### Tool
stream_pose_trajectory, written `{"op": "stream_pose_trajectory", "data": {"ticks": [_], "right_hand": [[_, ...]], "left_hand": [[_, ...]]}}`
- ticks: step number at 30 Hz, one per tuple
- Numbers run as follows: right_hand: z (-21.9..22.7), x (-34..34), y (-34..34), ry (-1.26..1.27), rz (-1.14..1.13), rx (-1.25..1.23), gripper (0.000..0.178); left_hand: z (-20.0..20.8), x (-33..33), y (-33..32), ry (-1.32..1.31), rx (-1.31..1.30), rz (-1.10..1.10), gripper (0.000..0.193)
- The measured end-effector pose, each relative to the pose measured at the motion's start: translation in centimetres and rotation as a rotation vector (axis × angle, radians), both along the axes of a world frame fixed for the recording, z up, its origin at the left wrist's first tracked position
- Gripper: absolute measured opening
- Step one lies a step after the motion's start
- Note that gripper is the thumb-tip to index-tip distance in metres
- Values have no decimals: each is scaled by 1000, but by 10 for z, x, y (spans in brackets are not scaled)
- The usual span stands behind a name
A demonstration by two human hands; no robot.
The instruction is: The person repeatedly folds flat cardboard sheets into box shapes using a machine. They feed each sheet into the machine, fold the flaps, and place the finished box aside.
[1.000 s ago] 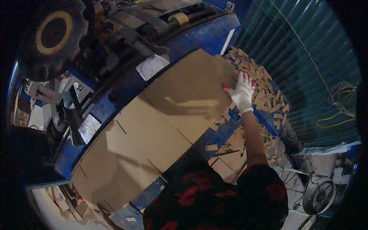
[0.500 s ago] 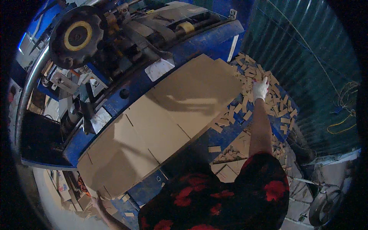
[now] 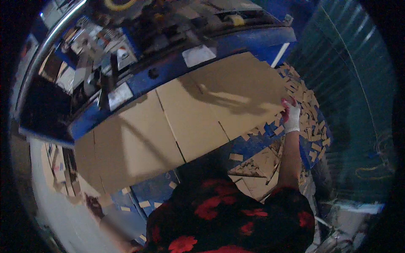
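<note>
A long brown cardboard sheet (image 3: 190, 114) with slots and crease lines lies slantwise against the front of a blue machine (image 3: 143, 80). My right hand (image 3: 291, 116), in a white glove with red on the fingers, is closed on the sheet's right end. At the sheet's near left corner is my left hand (image 3: 93, 206), its fingers bent at the edge and somewhat blurred; the sheet covers part of them. A dark shadow falls across the board.
Small cardboard offcuts (image 3: 314, 114) lie heaped on the blue table (image 3: 249, 147) at the right. More cardboard pieces (image 3: 253, 181) are below, near my body. Scrap strips (image 3: 59, 168) stand at the left. Metal plates (image 3: 198, 55) jut from the machine. A green corrugated wall (image 3: 350, 97) rises at the right.
My right hand has come back from the offcuts to the sheet's right end and closed on it. The sheet has turned slightly against the machine. The view has shifted.
</note>
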State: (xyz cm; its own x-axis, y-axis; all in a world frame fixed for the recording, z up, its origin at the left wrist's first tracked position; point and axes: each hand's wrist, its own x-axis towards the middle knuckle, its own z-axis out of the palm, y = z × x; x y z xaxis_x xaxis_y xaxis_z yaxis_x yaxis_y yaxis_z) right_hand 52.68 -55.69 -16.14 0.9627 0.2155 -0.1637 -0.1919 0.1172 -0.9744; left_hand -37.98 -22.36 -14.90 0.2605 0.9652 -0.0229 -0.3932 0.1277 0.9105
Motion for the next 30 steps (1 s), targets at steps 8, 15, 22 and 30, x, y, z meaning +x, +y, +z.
{"op": "stream_pose_trajectory", "data": {"ticks": [8, 15, 22, 30], "right_hand": [[-6, -55, 17, 237, 226, 573, 36], [76, -127, 7, -318, 284, -256, 35], [74, -261, 75, -1651, 1256, -837, 63], [75, -215, 128, -1901, 1000, -685, 53]], "left_hand": [[-43, 86, -9, 16, -341, 273, 37], [27, 149, -91, 706, 145, 360, 31], [19, 276, -105, 1061, 874, 268, 51], [41, 328, -52, 1101, 1030, 121, 69]]}}
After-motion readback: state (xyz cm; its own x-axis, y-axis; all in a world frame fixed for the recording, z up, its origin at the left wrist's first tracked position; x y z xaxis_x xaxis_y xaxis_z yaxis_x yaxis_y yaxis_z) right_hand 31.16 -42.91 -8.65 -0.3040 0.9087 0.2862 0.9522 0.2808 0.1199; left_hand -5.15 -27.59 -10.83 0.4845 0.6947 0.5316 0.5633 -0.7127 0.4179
